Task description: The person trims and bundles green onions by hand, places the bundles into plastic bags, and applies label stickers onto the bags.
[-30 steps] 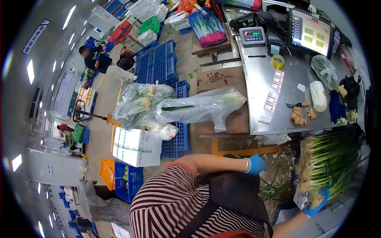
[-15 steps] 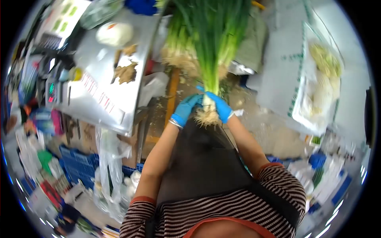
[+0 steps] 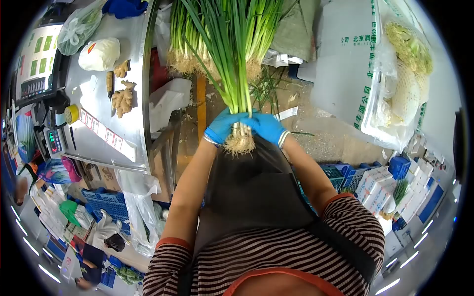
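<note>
A bunch of green onions (image 3: 239, 98) points away from me, its roots (image 3: 239, 144) toward my apron. My left hand (image 3: 221, 127), in a blue glove, is wrapped round the left side of the white stalks just above the roots. From the right, my right hand (image 3: 267, 127), gloved the same way, closes on the same stalks, its fingers lying across the front. The hands meet at the bunch. One long leaf slants out to the left. Beyond lie more green onions (image 3: 190, 52), roots facing me.
The metal table (image 3: 139, 93) at left holds ginger (image 3: 123, 98), a bagged white vegetable (image 3: 99, 55), a label strip (image 3: 106, 132) and a scale display (image 3: 53, 140). At right, a white tray (image 3: 382, 129) carries wrapped vegetables. Leaf scraps (image 3: 266, 91) litter the floor. Blue crates (image 3: 104, 204) stand behind.
The view has shifted, so the table and the bunch appear further left. Both hands still grip the stalks, and my right hand now reaches further across their front.
</note>
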`<state>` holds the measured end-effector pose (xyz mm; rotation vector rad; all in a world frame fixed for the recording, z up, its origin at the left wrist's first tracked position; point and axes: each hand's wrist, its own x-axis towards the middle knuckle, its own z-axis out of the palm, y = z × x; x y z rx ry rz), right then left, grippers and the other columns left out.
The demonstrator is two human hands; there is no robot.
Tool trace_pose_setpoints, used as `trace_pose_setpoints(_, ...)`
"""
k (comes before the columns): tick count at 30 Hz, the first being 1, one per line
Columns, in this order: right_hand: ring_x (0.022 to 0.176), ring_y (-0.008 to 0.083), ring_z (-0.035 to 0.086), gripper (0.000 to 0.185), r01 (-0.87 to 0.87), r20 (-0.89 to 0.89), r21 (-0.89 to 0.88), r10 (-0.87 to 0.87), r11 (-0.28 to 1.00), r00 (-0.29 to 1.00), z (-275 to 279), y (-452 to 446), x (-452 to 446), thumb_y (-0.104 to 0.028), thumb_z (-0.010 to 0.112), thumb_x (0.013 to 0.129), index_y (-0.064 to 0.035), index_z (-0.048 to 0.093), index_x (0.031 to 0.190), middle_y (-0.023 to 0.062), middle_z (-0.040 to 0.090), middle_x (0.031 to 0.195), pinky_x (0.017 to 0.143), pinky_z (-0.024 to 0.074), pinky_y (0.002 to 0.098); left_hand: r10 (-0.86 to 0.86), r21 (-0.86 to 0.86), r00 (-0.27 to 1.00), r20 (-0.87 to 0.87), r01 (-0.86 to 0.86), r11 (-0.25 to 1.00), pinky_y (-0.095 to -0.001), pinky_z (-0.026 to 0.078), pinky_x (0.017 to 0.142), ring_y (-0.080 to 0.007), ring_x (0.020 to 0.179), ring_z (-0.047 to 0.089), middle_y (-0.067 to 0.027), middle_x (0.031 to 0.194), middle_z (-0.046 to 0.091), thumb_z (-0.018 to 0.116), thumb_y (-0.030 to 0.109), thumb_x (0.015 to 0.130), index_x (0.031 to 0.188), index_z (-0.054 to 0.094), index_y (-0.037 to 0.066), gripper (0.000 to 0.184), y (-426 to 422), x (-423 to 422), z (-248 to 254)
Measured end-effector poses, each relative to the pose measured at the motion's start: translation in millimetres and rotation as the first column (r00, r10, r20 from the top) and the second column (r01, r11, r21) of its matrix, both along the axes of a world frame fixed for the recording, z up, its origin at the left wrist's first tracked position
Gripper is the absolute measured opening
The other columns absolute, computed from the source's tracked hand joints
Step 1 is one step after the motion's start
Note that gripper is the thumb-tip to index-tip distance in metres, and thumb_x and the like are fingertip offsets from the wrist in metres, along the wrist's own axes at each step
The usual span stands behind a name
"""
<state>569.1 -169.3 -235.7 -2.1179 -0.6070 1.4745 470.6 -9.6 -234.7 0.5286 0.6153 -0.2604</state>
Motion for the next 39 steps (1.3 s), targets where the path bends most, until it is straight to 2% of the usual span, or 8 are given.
trace_pose_setpoints(3,0.081,0.0375,0.066,0.056,0.111,0.506,-0.071,-0.060,0.991,0.860,40.9,23.8,27.7,-0.057,0.067,0.082,-0.0025,0.070,0.094,0.0220,0.068,0.088,0.076,0.0516,0.0430,0.061,0.114,0.998,-0.035,-0.057,0.992,-0.0299,0.053,0.085,-0.0185,0.096,0.065,-0.0080,0.103,0.067,0.067,0.004,0.086,0.123,0.058,0.000,0.038,-11.7,2.5,0.5)
trace_pose_setpoints(10,0.074,0.0271,0.069,0.053,0.222,0.341,0.232,-0.293,0.947,0.893,-20.0,63.3,26.3,-0.040,0.074,0.080,0.0002,0.061,0.112,0.0148,0.067,0.083,0.070,0.0565,0.0382,0.215,0.698,0.973,-0.083,-0.097,0.709,-0.0300,0.053,0.079,-0.0147,0.092,0.061,-0.0056,0.106,0.063,0.070,-0.004,0.077,0.128,0.049,0.002,0.056,-40.9,-5.6,-53.5)
trace_pose_setpoints(14,0.050,0.0182,0.063,0.024,0.656,-0.278,0.110,-0.611,0.747,0.741,1.0,64.0,24.0,-0.020,0.069,0.087,0.0028,0.062,0.093,0.0125,0.065,0.076,0.044,0.0527,0.0294,0.135,0.810,0.983,-0.125,0.022,0.585,-0.0343,0.052,0.082,-0.0254,0.096,0.067,-0.0135,0.103,0.067,0.073,0.010,0.076,0.131,0.048,0.006,0.061,-41.9,-14.7,-71.9)
trace_pose_setpoints(17,0.053,0.0175,0.063,0.024,0.559,-0.122,0.072,-0.549,0.826,0.827,23.9,74.9,23.0,-0.020,0.071,0.087,0.0023,0.063,0.090,0.0111,0.065,0.075,0.047,0.0537,0.0298,0.141,0.845,0.974,-0.175,0.075,0.529,-0.0343,0.052,0.083,-0.0240,0.095,0.067,-0.0130,0.103,0.067,0.074,0.011,0.074,0.136,0.045,0.007,0.069,-47.9,-11.6,-72.3)
trace_pose_setpoints(25,0.057,0.0119,0.061,0.015,0.810,-0.414,0.219,-0.700,0.545,0.583,7.6,62.3,14.8,-0.015,0.070,0.089,-0.0016,0.064,0.092,0.0052,0.063,0.074,0.050,0.0512,0.0257,0.055,0.209,0.993,0.102,-0.075,0.975,-0.0365,0.052,0.091,-0.0227,0.102,0.064,-0.0099,0.119,0.062,0.067,0.013,0.088,0.140,0.044,0.005,0.057,-13.3,-8.3,-8.0)
trace_pose_setpoints(29,0.064,0.0116,0.064,0.018,0.764,-0.458,0.203,-0.631,0.612,0.627,40.1,40.3,17.1,-0.014,0.069,0.089,-0.0022,0.064,0.101,0.0056,0.067,0.083,0.055,0.0509,0.0242,0.244,-0.452,0.969,0.042,-0.199,0.869,-0.0379,0.053,0.090,-0.0244,0.099,0.065,-0.0103,0.120,0.062,0.061,0.025,0.093,0.136,0.048,0.003,0.050,-4.9,-10.7,10.2)
trace_pose_setpoints(32,0.076,0.0125,0.067,0.027,0.634,-0.475,0.320,-0.460,0.704,0.750,15.8,8.1,9.4,-0.013,0.068,0.090,-0.0023,0.061,0.113,0.0080,0.069,0.098,0.061,0.0512,0.0228,0.064,-0.171,0.996,0.057,-0.053,0.984,-0.0362,0.054,0.087,-0.0210,0.094,0.066,-0.0098,0.106,0.068,0.059,0.033,0.096,0.123,0.059,0.002,0.042,-7.8,-5.6,-33.1)
trace_pose_setpoints(39,0.099,0.0147,0.063,0.039,0.999,-0.997,0.032,-0.064,0.038,0.034,71.4,-37.5,38.4,-0.013,0.062,0.092,-0.0029,0.053,0.129,0.0076,0.064,0.110,0.087,0.0520,0.0299,0.025,-0.010,0.979,-0.204,-0.028,1.000,-0.0315,0.057,0.070,-0.0193,0.076,0.067,-0.0114,0.088,0.068,0.065,0.021,0.092,0.117,0.065,-0.001,0.034,14.9,15.0,0.8)
